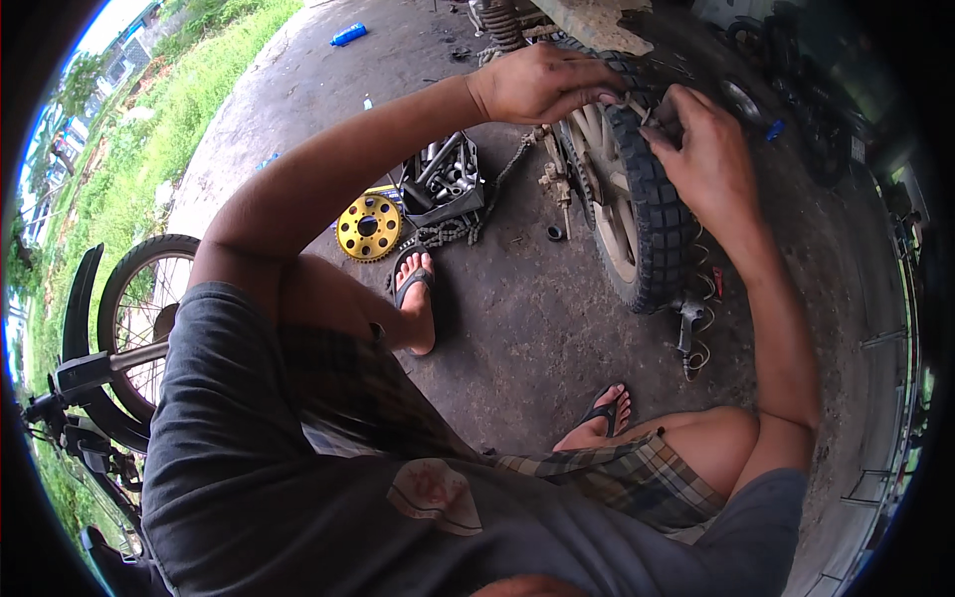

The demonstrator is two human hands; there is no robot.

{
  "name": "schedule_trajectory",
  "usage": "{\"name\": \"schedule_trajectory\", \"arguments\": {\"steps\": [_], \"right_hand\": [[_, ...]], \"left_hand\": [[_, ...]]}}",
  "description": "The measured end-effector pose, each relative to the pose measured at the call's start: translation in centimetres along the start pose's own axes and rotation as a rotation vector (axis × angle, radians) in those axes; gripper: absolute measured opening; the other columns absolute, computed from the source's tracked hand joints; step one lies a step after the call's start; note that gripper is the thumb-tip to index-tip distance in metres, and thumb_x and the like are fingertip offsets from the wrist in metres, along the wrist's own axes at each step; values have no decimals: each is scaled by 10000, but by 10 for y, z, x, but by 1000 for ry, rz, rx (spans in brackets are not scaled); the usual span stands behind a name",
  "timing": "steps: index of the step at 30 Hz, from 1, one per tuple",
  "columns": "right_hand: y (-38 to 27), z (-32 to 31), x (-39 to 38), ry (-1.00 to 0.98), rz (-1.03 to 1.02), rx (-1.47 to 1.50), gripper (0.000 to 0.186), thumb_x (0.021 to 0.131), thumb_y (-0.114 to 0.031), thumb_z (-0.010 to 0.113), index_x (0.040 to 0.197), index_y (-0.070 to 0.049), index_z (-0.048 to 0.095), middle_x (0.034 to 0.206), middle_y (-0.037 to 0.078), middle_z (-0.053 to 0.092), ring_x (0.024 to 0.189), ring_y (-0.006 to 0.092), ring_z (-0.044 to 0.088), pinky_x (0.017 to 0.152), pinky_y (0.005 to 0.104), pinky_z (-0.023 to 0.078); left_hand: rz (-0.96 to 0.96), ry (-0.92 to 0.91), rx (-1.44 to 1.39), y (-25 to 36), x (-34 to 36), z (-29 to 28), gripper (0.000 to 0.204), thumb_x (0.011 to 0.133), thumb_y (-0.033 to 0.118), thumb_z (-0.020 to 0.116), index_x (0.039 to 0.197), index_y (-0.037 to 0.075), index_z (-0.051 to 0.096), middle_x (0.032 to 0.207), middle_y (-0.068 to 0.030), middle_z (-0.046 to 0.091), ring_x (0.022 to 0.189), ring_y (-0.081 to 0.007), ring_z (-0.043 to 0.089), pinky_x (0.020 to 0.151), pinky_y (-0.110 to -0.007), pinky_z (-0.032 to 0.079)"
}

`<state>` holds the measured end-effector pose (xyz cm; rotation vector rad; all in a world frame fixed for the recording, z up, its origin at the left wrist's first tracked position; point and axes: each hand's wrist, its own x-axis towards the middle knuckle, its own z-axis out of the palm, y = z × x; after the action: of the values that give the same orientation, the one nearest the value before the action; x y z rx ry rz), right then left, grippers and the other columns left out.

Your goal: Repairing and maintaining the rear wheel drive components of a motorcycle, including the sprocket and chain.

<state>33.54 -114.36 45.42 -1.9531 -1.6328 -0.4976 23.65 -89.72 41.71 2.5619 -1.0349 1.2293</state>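
Observation:
My left hand (pixel 553 85) reaches in over the top of a knobby motorcycle tire (pixel 652 214), its fingers closed in a pinch. Facing it from the other side, my right hand (pixel 701 149) is closed too, thumb and fingers bent together. Between the fingertips shows a small, thin, light metal piece (pixel 638 108); its kind is too small to tell. The tire is on a wheel with pale, dirty spokes (pixel 615 184). A caked chain (pixel 512 169) and a dirt-covered metal part (pixel 557 179) lie beside the wheel.
A gold sprocket (pixel 368 227) leans near my left foot, by a box of sockets and tools (pixel 444 179). An air impact wrench (pixel 687 320) with a coiled hose lies right of the tire. A black ring (pixel 554 233) and a blue bottle (pixel 348 35) are on the floor. Another motorcycle wheel (pixel 149 318) stands left.

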Motion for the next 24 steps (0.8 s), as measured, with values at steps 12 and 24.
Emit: {"name": "schedule_trajectory", "arguments": {"steps": [12,24], "right_hand": [[-14,179,69,-629,356,413,233,891,-138,740,1009,62,714,825,157,738,659,218,721,662,364,549],[-33,389,25,-232,222,452,253,820,-134,805,858,30,616,827,234,698,847,440,689,754,485,526]], "left_hand": [[-213,-299,105,-27,-164,-27,267,948,141,626,1208,83,614,994,-114,671,882,-342,689,726,-445,578],[-739,-840,88,-52,-253,-16,229,989,279,564,1112,147,703,1007,-133,736,964,-357,699,790,-485,548]]}}
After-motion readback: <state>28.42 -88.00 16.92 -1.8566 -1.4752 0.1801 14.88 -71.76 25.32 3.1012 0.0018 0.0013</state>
